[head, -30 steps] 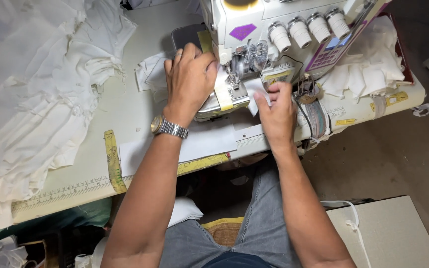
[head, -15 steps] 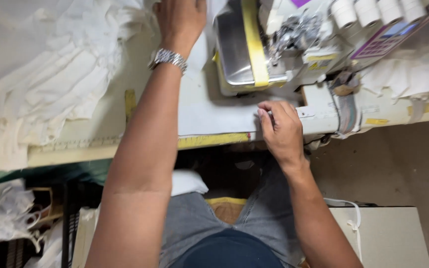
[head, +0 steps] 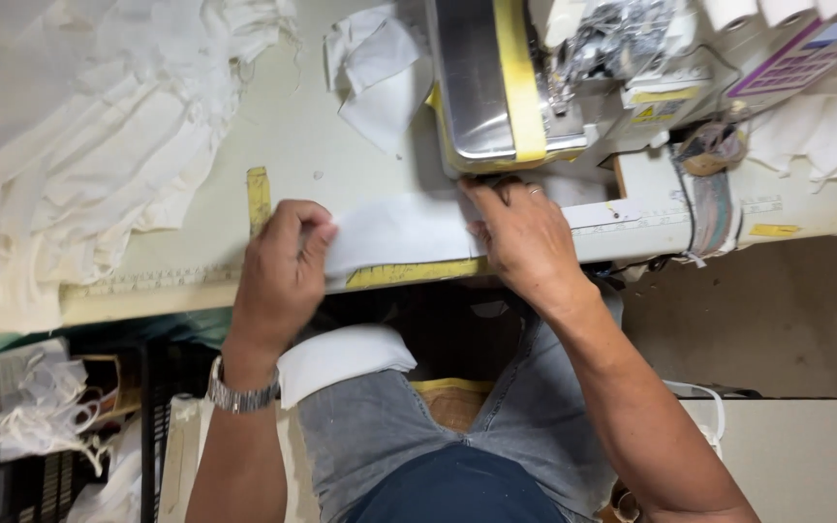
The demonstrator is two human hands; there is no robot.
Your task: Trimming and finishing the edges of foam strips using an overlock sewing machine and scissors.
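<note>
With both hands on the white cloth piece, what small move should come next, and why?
Probably slide the white cloth piece toward the sewing machine. The left hand pinches its near end, the right hand presses its other end just before the machine's metal plate.

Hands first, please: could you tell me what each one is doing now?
Left hand: closed, pinching the white cloth.
Right hand: open, pressing flat on that cloth.
</note>
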